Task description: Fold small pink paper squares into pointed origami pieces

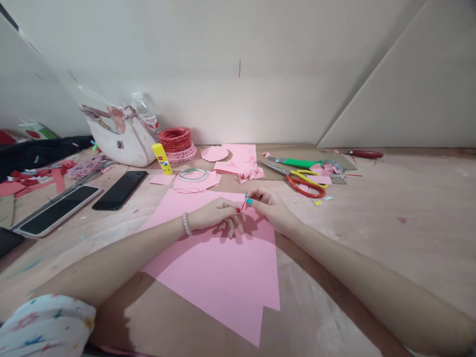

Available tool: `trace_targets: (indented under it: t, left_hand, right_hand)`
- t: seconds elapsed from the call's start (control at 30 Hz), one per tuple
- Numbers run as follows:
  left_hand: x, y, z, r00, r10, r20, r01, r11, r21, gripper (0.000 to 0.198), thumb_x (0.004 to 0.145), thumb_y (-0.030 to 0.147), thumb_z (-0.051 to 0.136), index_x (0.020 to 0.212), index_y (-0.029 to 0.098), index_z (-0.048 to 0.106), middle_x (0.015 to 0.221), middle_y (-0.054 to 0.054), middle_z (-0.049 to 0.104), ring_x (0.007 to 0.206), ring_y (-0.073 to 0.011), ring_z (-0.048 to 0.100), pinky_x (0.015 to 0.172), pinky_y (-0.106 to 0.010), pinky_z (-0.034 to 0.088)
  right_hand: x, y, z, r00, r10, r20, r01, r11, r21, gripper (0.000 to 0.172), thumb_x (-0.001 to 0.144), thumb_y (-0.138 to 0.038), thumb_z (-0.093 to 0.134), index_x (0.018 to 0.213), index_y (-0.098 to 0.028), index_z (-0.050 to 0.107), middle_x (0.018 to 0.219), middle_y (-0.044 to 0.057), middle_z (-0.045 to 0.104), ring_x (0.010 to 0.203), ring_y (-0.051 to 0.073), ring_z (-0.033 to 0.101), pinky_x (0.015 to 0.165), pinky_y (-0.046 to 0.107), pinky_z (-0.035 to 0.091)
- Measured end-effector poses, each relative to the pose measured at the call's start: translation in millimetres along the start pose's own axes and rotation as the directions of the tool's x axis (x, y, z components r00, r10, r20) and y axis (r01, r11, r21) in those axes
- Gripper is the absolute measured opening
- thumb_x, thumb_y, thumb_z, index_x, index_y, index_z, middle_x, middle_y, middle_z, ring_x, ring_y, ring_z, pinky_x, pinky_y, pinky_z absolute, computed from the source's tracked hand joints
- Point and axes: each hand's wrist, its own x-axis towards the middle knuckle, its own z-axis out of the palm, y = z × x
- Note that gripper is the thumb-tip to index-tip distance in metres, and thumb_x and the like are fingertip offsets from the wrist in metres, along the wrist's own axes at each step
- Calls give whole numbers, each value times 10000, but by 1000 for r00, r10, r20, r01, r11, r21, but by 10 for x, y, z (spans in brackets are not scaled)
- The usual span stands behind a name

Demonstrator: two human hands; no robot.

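Observation:
My left hand [219, 215] and my right hand [269, 208] meet over large pink paper sheets [211, 267]. Between their fingertips is a small folded piece of pink paper [243, 204]. Thumb and forefinger of my left hand pinch its lower left side, the other fingers hanging loosely below. The fingertips of my right hand close on its upper end. Just beyond the hands lie a stack of small pink paper squares with a roll of tape [193, 174] on top, and a heap of folded pink paper pieces [252, 171].
Red-orange-handled scissors [305, 186], a green-handled cutter [297, 163] and paper scraps lie to the right. A glue stick [162, 159], stacked red and pink rings [175, 144], a white handbag [121, 136], a bottle [145, 111] and phones [119, 190] stand or lie left.

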Motion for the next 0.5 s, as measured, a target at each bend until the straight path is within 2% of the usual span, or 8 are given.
trace_targets:
  t: [0.17,0.3,0.4,0.5]
  left_hand:
    - [1,-14,-15,998,5,70,-7,1000,29,283,832,342,388,790,99,528,665,-92,653,412,-91,565,320,-144,293]
    - [-2,-11,-7,997,11,73,-13,1000,26,252,831,314,393,766,106,520,638,-73,641,405,-87,556,328,-144,324]
    - [2,-9,15,999,13,36,-14,1000,27,183,793,246,418,719,114,520,579,-38,613,400,-87,541,351,-168,393]
    - [-3,-3,49,999,26,-47,-20,992,122,126,710,147,425,629,119,518,502,-4,567,377,-76,509,333,-153,373]
  right_hand:
    - [-7,-15,10,1000,18,23,-18,1000,-12,108,737,-253,563,788,-167,522,736,-15,521,658,83,498,566,201,410]
    - [-16,-38,22,999,33,28,-32,999,-20,112,737,-256,554,794,-170,510,723,-18,512,610,74,483,498,183,407]
    - [-28,-58,39,998,60,30,-58,997,-43,130,734,-272,545,806,-174,499,716,-19,504,560,70,463,428,171,387]
    - [-41,-66,60,997,75,34,-72,995,-73,141,735,-282,539,814,-174,494,722,-15,505,540,67,457,407,168,377]
